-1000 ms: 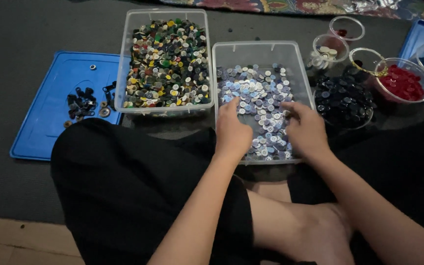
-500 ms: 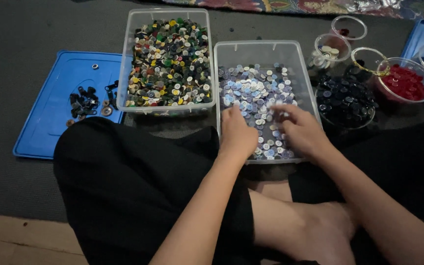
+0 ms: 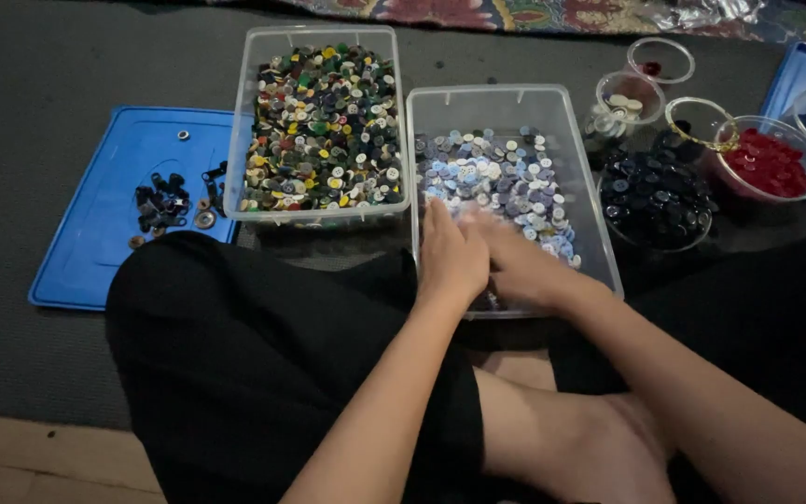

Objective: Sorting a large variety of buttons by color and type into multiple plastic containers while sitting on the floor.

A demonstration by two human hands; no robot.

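A dark grey mat (image 3: 39, 112) covered the floor, with a strip of pale wooden boards (image 3: 30, 457) showing at its near edge and a patterned cloth (image 3: 515, 13) along the far side. The person sat cross-legged in black clothing, both bare forearms reaching forward into a clear plastic tub (image 3: 582, 177) directly ahead.

The left hand (image 3: 451, 254) lay palm down in the near end of that tub, fingers together and resting on the pale blue and white buttons (image 3: 496, 177) that filled it. The right hand (image 3: 522, 266) lay just beside it, touching it, partly tucked under the left; whether its fingers were closed on any buttons could not be told, nor whether the left held any beneath its palm. Most of the pale buttons lay beyond the fingertips, heaped toward the far half of the tub.

To the left of the hands stood a second clear tub (image 3: 244, 121), touching the first and full of mixed green, yellow and white buttons (image 3: 324, 121). Further left lay a blue lid (image 3: 95, 252) carrying a small cluster of dark buttons (image 3: 162, 201). To the right of the hands sat a bowl of black buttons (image 3: 655, 196), and beyond it a glass bowl of red buttons (image 3: 771, 161), with small clear cups (image 3: 629, 93) behind.
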